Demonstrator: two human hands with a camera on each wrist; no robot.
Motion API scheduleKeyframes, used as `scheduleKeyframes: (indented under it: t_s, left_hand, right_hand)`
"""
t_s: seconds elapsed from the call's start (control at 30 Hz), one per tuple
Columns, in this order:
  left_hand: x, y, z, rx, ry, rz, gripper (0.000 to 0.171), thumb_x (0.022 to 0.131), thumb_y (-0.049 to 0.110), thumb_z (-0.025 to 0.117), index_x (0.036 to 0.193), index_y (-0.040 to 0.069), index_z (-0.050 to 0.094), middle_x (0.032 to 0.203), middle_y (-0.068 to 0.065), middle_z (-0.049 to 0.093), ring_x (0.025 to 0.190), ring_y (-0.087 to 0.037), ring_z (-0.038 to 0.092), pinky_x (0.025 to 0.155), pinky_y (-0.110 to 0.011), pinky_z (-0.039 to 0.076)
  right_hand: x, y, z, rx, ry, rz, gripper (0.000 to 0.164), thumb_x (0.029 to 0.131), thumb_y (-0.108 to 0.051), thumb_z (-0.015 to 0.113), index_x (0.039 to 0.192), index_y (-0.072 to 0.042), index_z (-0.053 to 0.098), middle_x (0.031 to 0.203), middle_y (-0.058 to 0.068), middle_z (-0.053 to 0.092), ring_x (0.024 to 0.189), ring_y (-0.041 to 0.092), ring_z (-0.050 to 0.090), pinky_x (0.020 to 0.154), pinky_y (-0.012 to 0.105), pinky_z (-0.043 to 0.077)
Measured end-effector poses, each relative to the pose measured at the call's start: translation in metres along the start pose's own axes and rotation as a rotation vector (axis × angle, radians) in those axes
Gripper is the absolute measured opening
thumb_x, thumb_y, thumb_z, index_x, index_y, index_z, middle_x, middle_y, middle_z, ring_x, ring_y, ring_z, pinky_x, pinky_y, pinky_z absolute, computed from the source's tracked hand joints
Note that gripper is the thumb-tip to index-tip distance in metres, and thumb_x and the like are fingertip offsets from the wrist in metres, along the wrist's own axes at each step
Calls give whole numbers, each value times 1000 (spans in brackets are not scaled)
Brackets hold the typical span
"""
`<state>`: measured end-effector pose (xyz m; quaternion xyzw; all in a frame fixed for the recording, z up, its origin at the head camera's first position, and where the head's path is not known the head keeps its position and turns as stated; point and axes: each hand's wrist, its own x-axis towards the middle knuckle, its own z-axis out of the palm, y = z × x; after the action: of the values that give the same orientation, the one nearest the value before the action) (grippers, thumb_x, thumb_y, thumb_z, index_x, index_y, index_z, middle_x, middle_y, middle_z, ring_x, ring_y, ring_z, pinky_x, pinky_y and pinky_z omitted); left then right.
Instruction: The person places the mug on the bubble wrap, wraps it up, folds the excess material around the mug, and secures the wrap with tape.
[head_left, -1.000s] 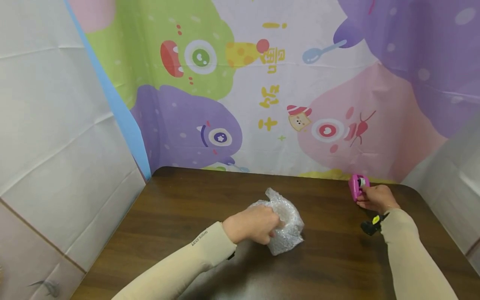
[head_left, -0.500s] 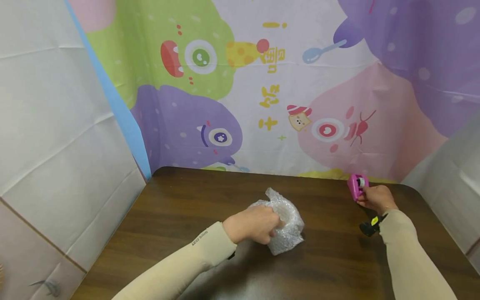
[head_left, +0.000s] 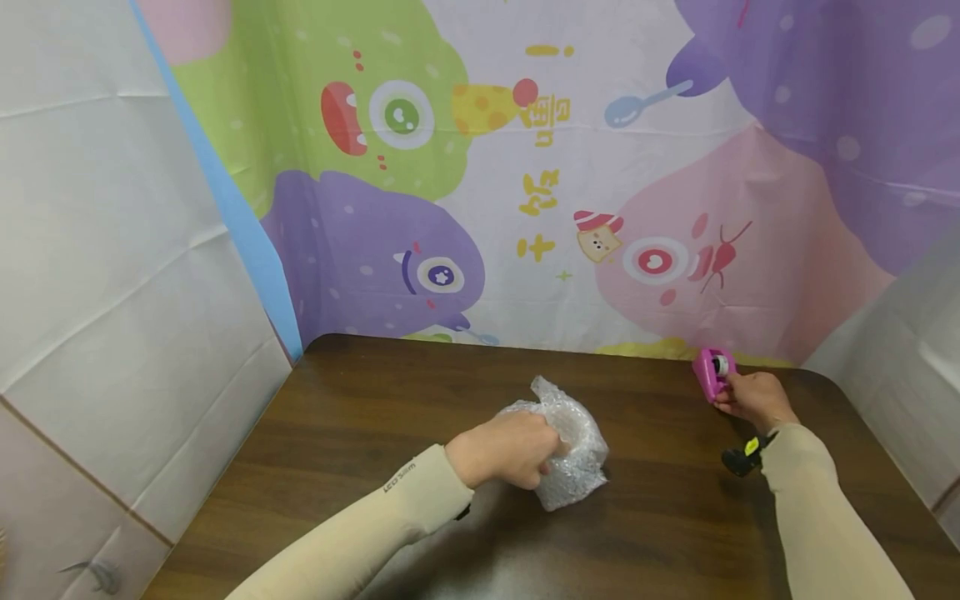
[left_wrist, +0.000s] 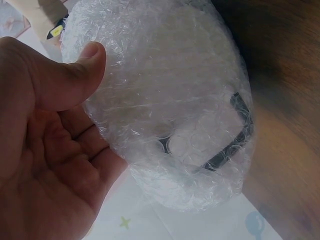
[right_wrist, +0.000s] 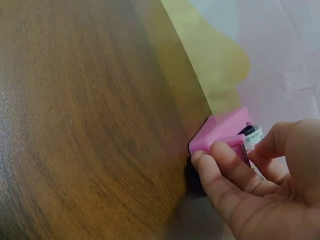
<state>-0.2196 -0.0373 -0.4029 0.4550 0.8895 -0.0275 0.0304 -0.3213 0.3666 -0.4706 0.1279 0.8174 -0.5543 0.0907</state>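
A bundle of bubble wrap (head_left: pixel 576 471) stands near the middle of the brown table. My left hand (head_left: pixel 510 448) grips its left side, thumb on the near face in the left wrist view. Through the clear wrap (left_wrist: pixel 165 75) a rounded pale shape shows, with a curved black strip (left_wrist: pixel 235 142) near one end; what it is stays blurred. At the back right, my right hand (head_left: pixel 759 397) holds a pink tape dispenser (head_left: pixel 707 377). Its fingers lie along the dispenser's side in the right wrist view, and a white roll (right_wrist: pixel 254 135) sits inside the pink body.
The wooden table (head_left: pixel 360 392) has rounded back corners. Right behind it hangs a cloth (head_left: pixel 517 292) printed with cartoon monsters, close to the tape dispenser. Pale tiled-looking sheets (head_left: pixel 135 250) close off the left and right sides.
My right hand has shifted the tape dispenser very slightly to the left along the back edge. My left hand and the bubble-wrapped bundle have stayed put.
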Motion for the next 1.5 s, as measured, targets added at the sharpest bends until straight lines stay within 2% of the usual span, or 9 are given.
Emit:
scheduleKeyframes:
  t_s: [0.27, 0.37, 0.5, 0.63, 0.77, 1.0, 1.13, 1.33, 1.5]
  left_hand:
    - [0, 0, 0, -5, 0, 3, 6, 87, 20, 77, 90, 22, 73, 63, 12, 53, 62, -10, 51, 62, -27, 50]
    - [0, 0, 1, -11, -5, 3, 10, 87, 19, 77, 96, 22, 76, 64, 12, 56, 62, -9, 51, 62, -26, 49]
    - [0, 0, 2, -11, -5, 3, 14, 86, 19, 78, 100, 22, 77, 65, 12, 57, 62, -8, 51, 62, -26, 49]
    - [0, 0, 3, -13, -4, -2, 10, 86, 19, 78, 96, 22, 76, 64, 12, 55, 62, -8, 51, 61, -26, 49]
    - [-1, 0, 3, -19, 0, 0, 8, 86, 18, 78, 93, 21, 74, 63, 12, 53, 61, -9, 50, 60, -26, 48]
    - [1, 0, 2, -30, -6, 7, 8, 86, 17, 77, 87, 21, 71, 62, 12, 51, 60, -8, 48, 59, -25, 46]
    - [1, 0, 0, -36, -14, 3, 8, 86, 16, 77, 92, 20, 73, 63, 12, 53, 61, -8, 49, 59, -24, 46]
    - [1, 0, 0, -47, -28, -8, 13, 87, 17, 78, 99, 20, 76, 64, 12, 55, 61, -8, 49, 60, -23, 46]
    - [1, 0, 1, -41, -27, 4, 9, 87, 16, 77, 95, 20, 75, 64, 12, 55, 60, -7, 49, 59, -23, 46]
  right_hand:
    - [0, 3, 0, -45, 9, -35, 40, 109, -18, 37, 111, 18, 53, 72, 0, 67, 65, 6, 68, 69, 26, 62]
    - [0, 4, 2, -52, 29, -40, 40, 108, -19, 38, 110, 18, 54, 70, -1, 67, 63, 5, 68, 68, 25, 62]
    - [0, 4, 5, -1, 66, -19, 44, 108, -23, 42, 119, 19, 50, 71, -2, 67, 64, 5, 69, 69, 26, 62]
    - [-1, 5, 7, 82, 66, -3, 50, 109, -24, 43, 129, 21, 45, 73, -3, 68, 65, 5, 71, 71, 27, 62]
    - [-1, 6, 8, 101, 71, -6, 49, 110, -23, 42, 132, 21, 43, 72, -4, 68, 65, 3, 69, 71, 25, 62]
    - [-1, 10, 6, -31, 117, -40, 39, 110, -25, 40, 119, 12, 46, 74, -4, 62, 61, 2, 63, 64, 24, 60]
    - [0, 11, 6, -96, 135, -58, 38, 109, -28, 41, 115, 9, 48, 73, -5, 62, 60, 2, 61, 61, 24, 59]
    - [0, 11, 7, -97, 152, -73, 35, 108, -28, 43, 111, 7, 49, 72, -4, 63, 60, 3, 62, 60, 24, 59]
    - [0, 13, 7, -99, 156, -78, 33, 108, -26, 42, 109, 6, 49, 72, -4, 63, 60, 2, 63, 61, 24, 59]
